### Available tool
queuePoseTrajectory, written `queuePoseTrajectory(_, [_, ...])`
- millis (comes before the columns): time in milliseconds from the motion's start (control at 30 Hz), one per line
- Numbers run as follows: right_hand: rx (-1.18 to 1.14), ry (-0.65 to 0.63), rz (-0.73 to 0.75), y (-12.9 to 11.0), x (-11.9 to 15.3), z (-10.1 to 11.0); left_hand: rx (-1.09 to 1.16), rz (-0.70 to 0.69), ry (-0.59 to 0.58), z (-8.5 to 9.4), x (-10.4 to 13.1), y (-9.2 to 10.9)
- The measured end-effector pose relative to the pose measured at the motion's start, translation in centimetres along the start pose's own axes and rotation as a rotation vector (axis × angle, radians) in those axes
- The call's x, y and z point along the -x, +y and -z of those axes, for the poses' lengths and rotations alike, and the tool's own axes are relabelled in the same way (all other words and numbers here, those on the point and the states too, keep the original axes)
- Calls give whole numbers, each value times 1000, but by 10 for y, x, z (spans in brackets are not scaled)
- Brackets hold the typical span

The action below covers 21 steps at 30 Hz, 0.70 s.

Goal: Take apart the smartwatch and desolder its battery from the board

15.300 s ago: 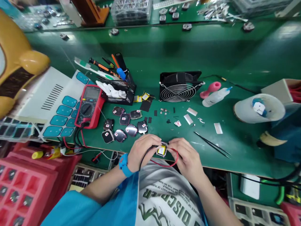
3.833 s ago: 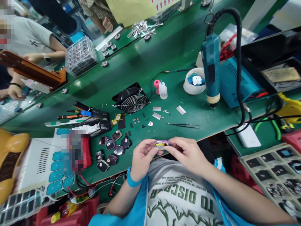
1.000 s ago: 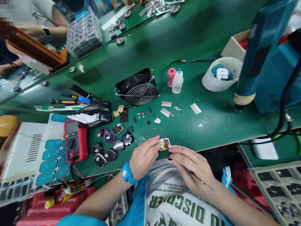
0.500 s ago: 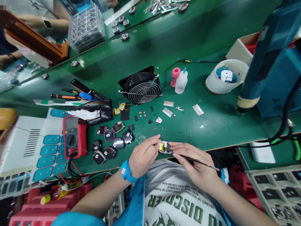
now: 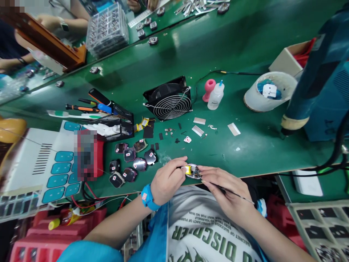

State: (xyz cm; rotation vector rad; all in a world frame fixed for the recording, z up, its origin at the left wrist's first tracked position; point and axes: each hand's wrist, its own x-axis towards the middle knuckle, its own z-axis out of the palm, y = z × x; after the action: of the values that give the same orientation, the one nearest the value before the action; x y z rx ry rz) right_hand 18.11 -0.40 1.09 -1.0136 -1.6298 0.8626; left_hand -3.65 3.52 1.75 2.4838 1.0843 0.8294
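Open gadget (image 5: 194,171) is low in the frame, just right of center, by the near edge of the green bench (image 5: 253,153), innards facing up. Left hand (image 5: 167,181) has its left end pinched, right beside the yellow pouch (image 5: 188,169); right hand (image 5: 230,186) is gripping a slim dark tool (image 5: 226,190), tweezers I'd guess, tip too tiny to make out. I'd hold it by the rim, brace both wrists and keep anything pointy off that pouch.
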Motion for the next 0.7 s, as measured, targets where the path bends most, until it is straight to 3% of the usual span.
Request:
queuePoseTrajectory(333, [52, -21, 10, -4, -2, 0, -3, -8, 1, 3, 2, -2])
queuePoseTrajectory(700, [61, -99, -11, -4, 0, 5, 8, 113, 37, 9, 20, -4])
